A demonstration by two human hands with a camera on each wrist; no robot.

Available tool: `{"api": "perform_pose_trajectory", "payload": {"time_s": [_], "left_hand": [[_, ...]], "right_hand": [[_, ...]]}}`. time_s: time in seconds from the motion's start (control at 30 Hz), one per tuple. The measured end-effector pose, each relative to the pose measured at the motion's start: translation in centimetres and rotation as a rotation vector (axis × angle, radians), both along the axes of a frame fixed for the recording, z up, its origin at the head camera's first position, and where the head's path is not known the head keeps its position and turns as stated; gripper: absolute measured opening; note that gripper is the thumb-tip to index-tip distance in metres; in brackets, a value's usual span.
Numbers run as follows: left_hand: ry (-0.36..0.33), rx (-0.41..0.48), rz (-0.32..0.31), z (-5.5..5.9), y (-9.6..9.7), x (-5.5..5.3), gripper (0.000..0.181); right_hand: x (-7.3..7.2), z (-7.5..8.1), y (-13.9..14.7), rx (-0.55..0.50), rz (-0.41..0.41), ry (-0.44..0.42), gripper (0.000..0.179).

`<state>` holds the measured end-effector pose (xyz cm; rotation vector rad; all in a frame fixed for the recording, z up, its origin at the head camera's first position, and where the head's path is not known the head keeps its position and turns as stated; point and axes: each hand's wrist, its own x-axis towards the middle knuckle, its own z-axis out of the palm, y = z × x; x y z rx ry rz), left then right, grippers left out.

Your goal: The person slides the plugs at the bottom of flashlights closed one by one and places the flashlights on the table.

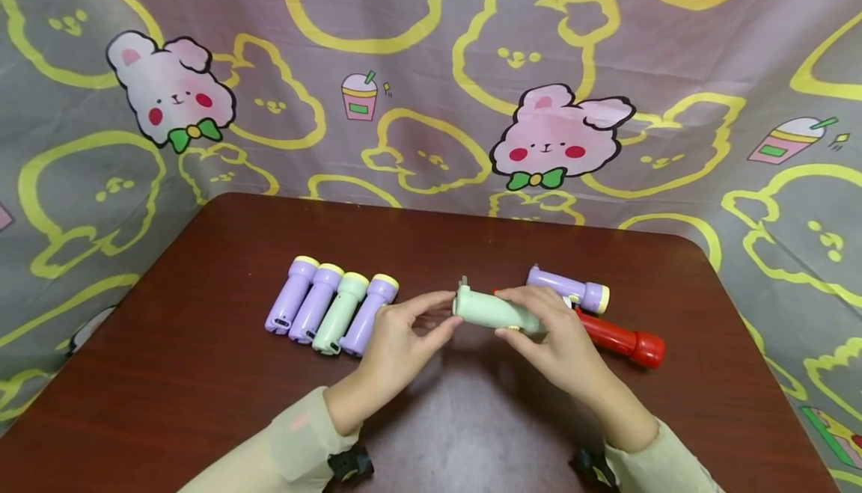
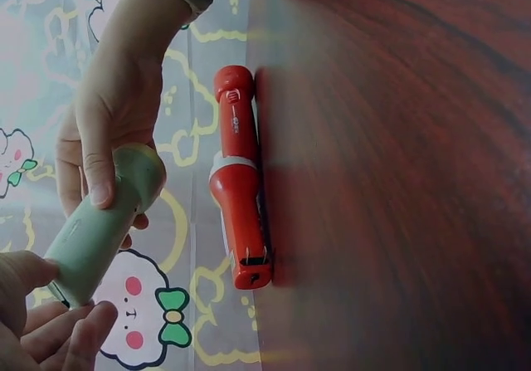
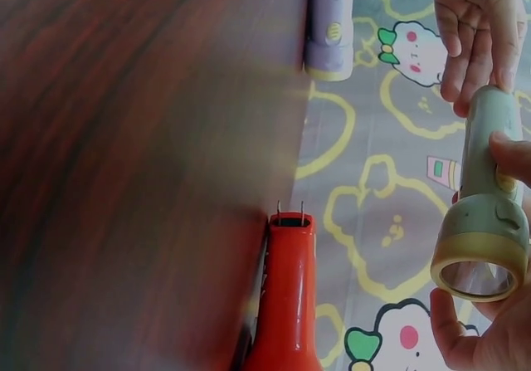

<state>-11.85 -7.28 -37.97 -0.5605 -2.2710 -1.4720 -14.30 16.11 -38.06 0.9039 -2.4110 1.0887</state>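
Observation:
A pale green flashlight (image 1: 494, 310) is held up over the table between both hands. My right hand (image 1: 555, 336) grips it around the head half, its thumb near the yellow switch. In the right wrist view, the flashlight's yellow rim and clear lens (image 3: 477, 280) show. My left hand (image 1: 404, 336) pinches the tail end between thumb and fingertips. Small plug prongs (image 1: 463, 281) stick up from that end. Below and behind the right hand lies a red flashlight (image 1: 622, 340), partly covered; the left wrist view shows a white band (image 2: 234, 163) between red sections.
On the left, a row of several flashlights lies side by side, purple ones (image 1: 292, 295) and a green one (image 1: 340, 313). Another purple flashlight (image 1: 566, 289) lies beyond the right hand. A patterned cloth (image 1: 417, 89) hangs behind the brown table (image 1: 168, 373).

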Motion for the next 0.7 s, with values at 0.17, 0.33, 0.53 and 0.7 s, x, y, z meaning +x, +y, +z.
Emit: {"api": "perform_pose_trajectory", "payload": {"time_s": [0.17,0.33,0.53,0.7], "left_hand": [[-0.057,-0.005,-0.049,0.4,-0.3,-0.4,0.029],[-0.147,-0.01,-0.084,0.7,-0.5,-0.8,0.033],[-0.16,-0.003,-0.042,0.8,-0.2,-1.0,0.034],[-0.163,0.03,-0.057,1.0,-0.1,-1.1,0.03]], "right_hand": [[0.0,-0.1,0.0,0.003,0.001,0.007,0.051],[0.0,-0.1,0.0,0.001,0.0,0.013,0.052],[-0.1,0.0,-0.1,-0.014,-0.002,0.033,0.052],[-0.1,0.1,-0.1,-0.041,0.012,0.061,0.052]]}}
